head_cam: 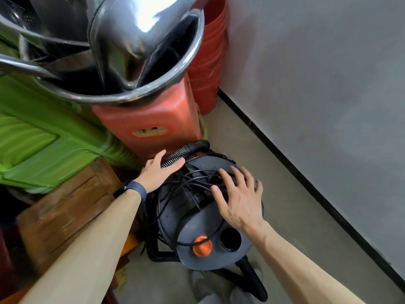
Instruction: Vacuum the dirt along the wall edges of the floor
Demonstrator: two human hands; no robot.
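Fingers [174, 165] of the left hand [158, 170] lie straight on the ribbed hose [182, 153]. Fingers [226, 179] of the right hand [238, 202] spread loose over the tangled cord [198, 179] — neither hand grasping anything. Beneath them the vacuum [197, 220] stands on the floor [285, 205] — wall [317, 84] at 3 o'clock, red stool [149, 119] at 12.

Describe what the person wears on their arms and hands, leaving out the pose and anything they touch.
Both forearms are bare, with no sleeves in view and no gloves. The left hand has a dark blue-grey wristband at its wrist, like a fitness band, and what looks like a thin ring on one finger. The right hand shows no band or ring.
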